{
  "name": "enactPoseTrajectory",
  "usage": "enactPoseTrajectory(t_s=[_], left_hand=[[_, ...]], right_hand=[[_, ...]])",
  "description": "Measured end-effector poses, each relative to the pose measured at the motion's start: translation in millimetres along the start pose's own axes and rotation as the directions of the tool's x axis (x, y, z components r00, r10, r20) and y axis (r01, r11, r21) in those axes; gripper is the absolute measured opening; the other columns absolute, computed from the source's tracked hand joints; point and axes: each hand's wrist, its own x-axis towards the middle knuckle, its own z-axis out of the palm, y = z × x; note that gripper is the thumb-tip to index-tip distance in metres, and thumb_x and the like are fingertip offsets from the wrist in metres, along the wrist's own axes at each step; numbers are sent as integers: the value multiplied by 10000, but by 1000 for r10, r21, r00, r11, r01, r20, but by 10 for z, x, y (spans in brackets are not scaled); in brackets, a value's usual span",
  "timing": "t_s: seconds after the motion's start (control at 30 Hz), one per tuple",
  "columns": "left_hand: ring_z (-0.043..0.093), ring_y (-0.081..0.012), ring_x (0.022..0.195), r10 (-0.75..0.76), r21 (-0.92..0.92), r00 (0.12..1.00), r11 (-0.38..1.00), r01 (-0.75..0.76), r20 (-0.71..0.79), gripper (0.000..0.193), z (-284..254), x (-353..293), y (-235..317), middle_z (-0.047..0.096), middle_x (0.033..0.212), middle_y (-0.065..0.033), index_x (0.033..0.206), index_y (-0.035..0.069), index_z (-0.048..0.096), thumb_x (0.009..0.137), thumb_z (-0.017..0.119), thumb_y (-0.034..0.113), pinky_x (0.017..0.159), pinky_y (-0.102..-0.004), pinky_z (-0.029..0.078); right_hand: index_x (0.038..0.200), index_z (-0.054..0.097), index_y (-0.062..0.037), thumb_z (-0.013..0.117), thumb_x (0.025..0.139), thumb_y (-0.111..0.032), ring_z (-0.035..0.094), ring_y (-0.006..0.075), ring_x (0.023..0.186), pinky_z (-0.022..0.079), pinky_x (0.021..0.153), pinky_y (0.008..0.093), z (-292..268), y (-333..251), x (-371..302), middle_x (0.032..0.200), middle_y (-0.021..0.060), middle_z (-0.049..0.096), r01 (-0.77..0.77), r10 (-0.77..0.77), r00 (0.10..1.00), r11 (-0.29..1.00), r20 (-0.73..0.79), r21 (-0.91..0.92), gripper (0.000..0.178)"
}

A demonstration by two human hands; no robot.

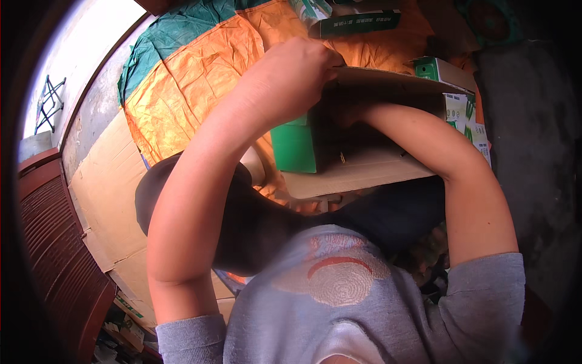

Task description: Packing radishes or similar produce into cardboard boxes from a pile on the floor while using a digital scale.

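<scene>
A large brown cardboard box [370, 176] lies on its side in front of me, its opening toward me. My left hand [297, 79] is closed on the box's upper edge, fingers curled at its left corner. My right forearm reaches into the box, and my right hand [348, 114] is in deep shadow there, its fingers hidden. A green carton [294, 148] stands at the left side of the opening, below my left hand. Whether my right hand touches it I cannot tell.
An orange and green cloth [182, 79] covers the floor, with flattened cardboard [109, 182] to the left. Green-and-white cartons [467, 115] stand against the box's right side. Another dark green carton [357, 23] lies at the far side. My bent legs [242, 218] are close below the box.
</scene>
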Motion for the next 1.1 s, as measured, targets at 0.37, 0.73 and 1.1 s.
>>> enactPoseTrajectory(t_s=[0.37, 0.73, 1.1], left_hand=[[644, -409, 806, 93, 29, 994, 995, -91, -60, 223, 54, 97, 15, 672, 842, -219, 1045, -27, 675, 944, 652, 170, 737, -437, 504], [690, -262, 962, 55, -40, 997, 998, -53, 50, 286, 411, 252, -190, 724, 1050, -161, 1213, 16, 668, 984, 626, 181, 888, -336, 490], [659, -250, 1047, -232, 140, 969, 966, 219, 87, 411, 309, 223, -105, 710, 1126, -147, 1257, 50, 673, 1009, 592, 368, 983, -368, 453]], right_hand=[[1389, 551, -40, 587, 966, -120, 573, 215, 1261, 457, 1044, 344, -276, 12, -2215, 1303, 129, 640, 415, 80, 778, 679, -624, 605, 432], [1334, 577, -11, 604, 990, -110, 660, 210, 1100, 505, 985, 326, 3137, 281, -3850, 1240, 142, 672, 489, 973, 129, 107, -194, 865, 360], [1585, 199, -139, 821, 738, -388, 271, 368, 1480, 321, 1182, 463, 6500, -1287, -2940, 1616, 165, 251, -702, 725, 294, -279, 623, 656, 1080]])
